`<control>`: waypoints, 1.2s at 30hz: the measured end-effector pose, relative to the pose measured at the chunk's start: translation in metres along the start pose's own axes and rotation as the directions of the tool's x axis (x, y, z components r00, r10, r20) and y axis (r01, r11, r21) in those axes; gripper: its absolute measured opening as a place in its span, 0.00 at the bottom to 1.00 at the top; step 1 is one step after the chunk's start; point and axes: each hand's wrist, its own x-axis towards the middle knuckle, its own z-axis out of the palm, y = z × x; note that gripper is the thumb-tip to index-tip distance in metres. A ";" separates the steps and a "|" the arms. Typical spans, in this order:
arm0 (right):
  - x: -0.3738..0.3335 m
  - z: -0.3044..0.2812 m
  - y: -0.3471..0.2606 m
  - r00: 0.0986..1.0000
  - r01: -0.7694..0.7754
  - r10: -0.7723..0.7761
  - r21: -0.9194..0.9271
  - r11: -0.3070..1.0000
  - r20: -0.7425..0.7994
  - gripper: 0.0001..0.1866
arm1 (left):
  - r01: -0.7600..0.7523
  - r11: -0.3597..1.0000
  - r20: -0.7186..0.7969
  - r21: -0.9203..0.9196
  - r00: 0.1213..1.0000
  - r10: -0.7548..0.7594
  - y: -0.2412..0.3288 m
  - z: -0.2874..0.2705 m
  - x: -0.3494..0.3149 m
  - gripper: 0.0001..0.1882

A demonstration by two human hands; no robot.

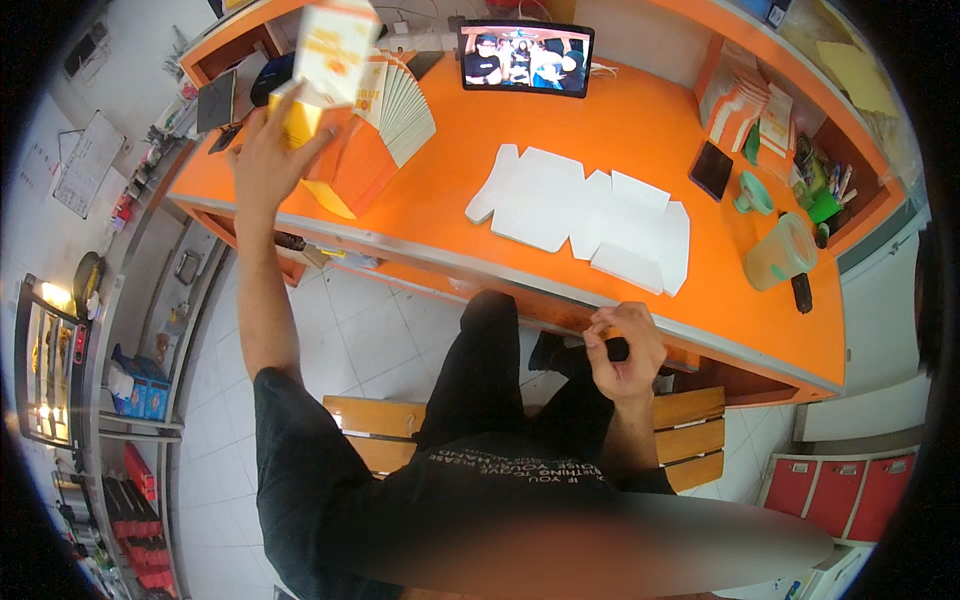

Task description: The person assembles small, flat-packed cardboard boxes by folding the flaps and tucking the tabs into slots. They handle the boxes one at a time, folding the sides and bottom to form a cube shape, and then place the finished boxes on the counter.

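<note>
My left hand is raised over the left part of the desk, its fingers closed on a paper food carton with white, yellow and orange printed sides. Beside it stands a row of nested cartons, fanned out, with orange and yellow faces toward me. My right hand hovers just off the desk's front edge, above my lap. Its fingers are loosely curled, the palm shows, and I see nothing in it. A stack of flat white carton blanks lies mid-desk, between the two hands.
On the orange desk, a tablet stands at the back, playing a video. Toward the right are a phone, a green lid, a plastic cup and a shelf holding more cartons. A slatted wooden bench is under me.
</note>
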 end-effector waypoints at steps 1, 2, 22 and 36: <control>-0.001 -0.001 0.000 0.997 -0.015 0.018 -0.038 0.999 0.073 0.14 | 0.018 0.998 0.161 0.066 0.987 -0.029 -0.016 0.008 0.012 0.52; -0.005 -0.002 0.002 0.993 -0.042 0.049 -0.066 0.997 0.104 0.13 | 0.029 0.999 0.248 0.043 0.968 -0.039 -0.022 0.013 0.023 0.52; -0.014 -0.011 0.061 0.988 -0.154 0.080 -0.827 0.540 -0.132 0.11 | -0.050 0.997 0.674 -0.060 0.735 0.078 0.004 0.034 0.099 0.44; -0.025 -0.016 0.071 0.972 -0.171 -0.025 -0.778 0.605 -0.233 0.08 | 0.098 0.866 0.578 -0.491 0.780 0.239 -0.041 0.081 0.090 0.21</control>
